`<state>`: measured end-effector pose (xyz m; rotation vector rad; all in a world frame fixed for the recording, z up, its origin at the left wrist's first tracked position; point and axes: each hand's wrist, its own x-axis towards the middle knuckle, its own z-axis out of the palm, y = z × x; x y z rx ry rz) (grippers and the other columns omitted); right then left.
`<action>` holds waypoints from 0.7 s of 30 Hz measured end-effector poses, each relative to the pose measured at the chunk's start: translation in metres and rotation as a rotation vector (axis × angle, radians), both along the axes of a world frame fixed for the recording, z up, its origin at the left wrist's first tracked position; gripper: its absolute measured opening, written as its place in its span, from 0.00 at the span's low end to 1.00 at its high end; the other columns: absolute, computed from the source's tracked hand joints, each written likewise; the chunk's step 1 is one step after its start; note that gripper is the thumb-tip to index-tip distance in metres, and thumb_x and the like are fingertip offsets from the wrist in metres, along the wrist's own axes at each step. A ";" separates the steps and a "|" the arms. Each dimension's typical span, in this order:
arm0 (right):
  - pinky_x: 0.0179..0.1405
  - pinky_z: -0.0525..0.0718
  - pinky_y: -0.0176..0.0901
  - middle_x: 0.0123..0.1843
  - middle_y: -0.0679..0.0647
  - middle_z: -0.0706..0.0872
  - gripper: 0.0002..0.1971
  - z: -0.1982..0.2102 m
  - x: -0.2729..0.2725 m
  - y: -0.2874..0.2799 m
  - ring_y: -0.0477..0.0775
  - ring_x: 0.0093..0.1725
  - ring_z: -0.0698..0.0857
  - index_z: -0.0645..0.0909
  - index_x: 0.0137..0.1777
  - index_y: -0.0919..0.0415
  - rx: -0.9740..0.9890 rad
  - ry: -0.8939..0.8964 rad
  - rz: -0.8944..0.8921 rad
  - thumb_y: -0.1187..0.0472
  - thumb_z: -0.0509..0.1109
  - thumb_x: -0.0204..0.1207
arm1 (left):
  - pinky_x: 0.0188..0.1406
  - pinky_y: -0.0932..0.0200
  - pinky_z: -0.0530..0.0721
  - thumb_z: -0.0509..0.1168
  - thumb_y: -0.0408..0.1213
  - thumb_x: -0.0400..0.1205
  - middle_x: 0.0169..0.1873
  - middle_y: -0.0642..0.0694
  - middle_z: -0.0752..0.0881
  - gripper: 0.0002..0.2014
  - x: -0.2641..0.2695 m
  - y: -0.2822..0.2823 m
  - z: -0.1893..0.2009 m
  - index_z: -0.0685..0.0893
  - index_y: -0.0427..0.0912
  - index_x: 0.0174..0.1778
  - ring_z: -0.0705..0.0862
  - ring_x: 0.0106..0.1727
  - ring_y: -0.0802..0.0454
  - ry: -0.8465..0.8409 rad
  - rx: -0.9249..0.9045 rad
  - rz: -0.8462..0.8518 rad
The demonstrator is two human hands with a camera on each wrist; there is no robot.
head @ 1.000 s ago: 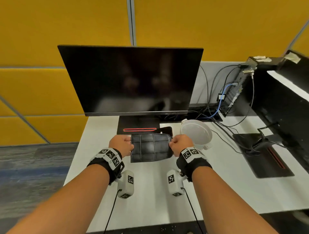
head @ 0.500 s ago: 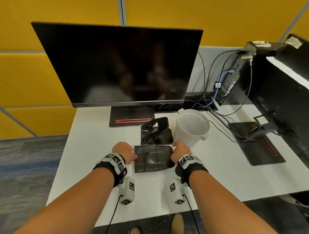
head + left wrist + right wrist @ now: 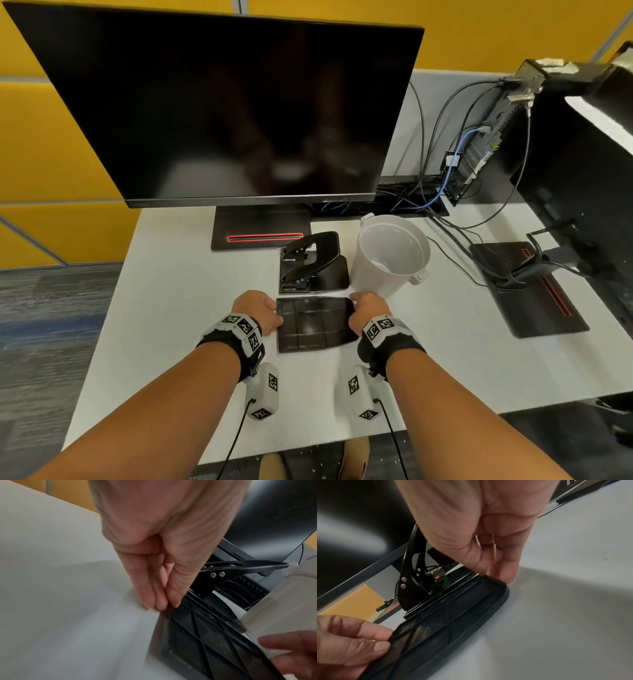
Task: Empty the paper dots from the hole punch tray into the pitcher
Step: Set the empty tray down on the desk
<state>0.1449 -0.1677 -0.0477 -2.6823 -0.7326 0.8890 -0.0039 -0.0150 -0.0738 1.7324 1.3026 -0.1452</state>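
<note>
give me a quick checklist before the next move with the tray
1. Left hand pinches the tray at its left edge: ok.
2. Right hand holds the tray's right edge: ok.
3. Tray emptied of paper dots: ok, only specks show inside.
4. Pitcher upright, something white at its bottom: ok.
5. Hole punch just behind the tray on the desk, ready for refit: ok.
6. Tray fully resting on the desk: cannot tell.

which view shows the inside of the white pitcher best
The head view: it looks down into the open pitcher, showing its rim, inner wall and some pale bits at the bottom. The left wrist view catches only a blurred stretch of its outer wall at the right edge, and the right wrist view does not show it.
</note>
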 end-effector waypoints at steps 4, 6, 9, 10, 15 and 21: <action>0.68 0.78 0.49 0.66 0.62 0.81 0.24 -0.004 0.005 0.000 0.64 0.66 0.81 0.69 0.75 0.59 0.020 -0.001 -0.012 0.69 0.62 0.78 | 0.49 0.47 0.92 0.79 0.32 0.69 0.37 0.38 0.91 0.11 0.005 -0.001 -0.003 0.83 0.44 0.36 0.92 0.40 0.41 0.000 0.003 -0.001; 0.68 0.78 0.49 0.67 0.63 0.80 0.26 -0.005 0.008 0.000 0.64 0.67 0.80 0.66 0.77 0.58 0.020 -0.006 -0.023 0.68 0.62 0.79 | 0.49 0.47 0.92 0.80 0.32 0.69 0.38 0.38 0.92 0.11 0.008 -0.001 -0.004 0.82 0.45 0.34 0.92 0.41 0.41 0.001 0.009 -0.003; 0.69 0.77 0.49 0.68 0.63 0.78 0.28 -0.006 0.012 0.000 0.64 0.68 0.79 0.63 0.80 0.58 0.005 -0.012 -0.028 0.67 0.61 0.80 | 0.49 0.48 0.92 0.80 0.34 0.69 0.37 0.38 0.92 0.10 0.013 -0.001 -0.006 0.83 0.45 0.34 0.92 0.41 0.42 0.019 0.020 -0.018; 0.69 0.77 0.49 0.68 0.63 0.78 0.27 -0.006 0.014 0.000 0.65 0.68 0.79 0.63 0.79 0.58 0.002 -0.016 -0.027 0.67 0.61 0.80 | 0.49 0.48 0.92 0.80 0.34 0.69 0.37 0.38 0.92 0.10 0.014 -0.001 -0.006 0.83 0.45 0.34 0.92 0.41 0.42 0.022 0.020 -0.021; 0.69 0.77 0.48 0.68 0.64 0.79 0.22 -0.006 0.019 -0.001 0.65 0.68 0.79 0.70 0.74 0.61 -0.005 -0.029 -0.028 0.67 0.61 0.80 | 0.49 0.47 0.92 0.79 0.34 0.68 0.37 0.39 0.92 0.10 0.021 -0.002 -0.009 0.82 0.44 0.34 0.92 0.42 0.41 0.039 0.022 -0.034; 0.71 0.76 0.48 0.72 0.62 0.74 0.20 -0.007 0.020 0.003 0.65 0.69 0.79 0.76 0.71 0.63 -0.009 -0.034 -0.008 0.66 0.63 0.78 | 0.58 0.48 0.87 0.81 0.47 0.67 0.49 0.43 0.90 0.21 0.023 0.004 -0.009 0.84 0.41 0.49 0.90 0.51 0.43 0.082 0.040 -0.065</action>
